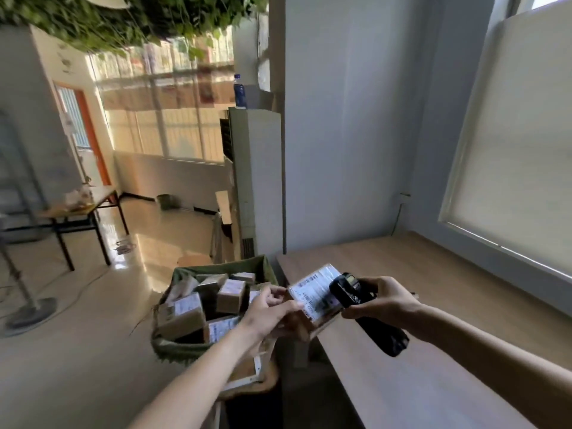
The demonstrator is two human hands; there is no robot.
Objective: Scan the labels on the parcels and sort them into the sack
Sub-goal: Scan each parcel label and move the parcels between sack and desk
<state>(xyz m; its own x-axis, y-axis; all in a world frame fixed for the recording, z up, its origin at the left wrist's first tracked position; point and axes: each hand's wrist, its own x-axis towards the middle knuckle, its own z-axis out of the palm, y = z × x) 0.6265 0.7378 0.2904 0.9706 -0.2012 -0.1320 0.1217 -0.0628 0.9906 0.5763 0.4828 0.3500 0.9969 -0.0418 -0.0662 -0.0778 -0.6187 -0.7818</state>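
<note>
Sunny room, pale wooden table [448,274]. At 6 o'clock, left hand [272,308] pinches 1 brown labelled parcel [315,292]; right hand [387,301] grips black scanner [365,311]. Aim squarely at the label, then drop into green sack [185,348] at 7 o'clock.

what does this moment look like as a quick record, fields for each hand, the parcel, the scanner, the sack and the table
left hand: grips the parcel by its left edge
right hand: holds the scanner, head over the label
parcel: small, white label facing up, held above the table's near-left edge
scanner: black handheld, handle pointing down-right
sack: green, open, on the floor left of the table, holds many labelled boxes
table: light wood, under the window
</note>
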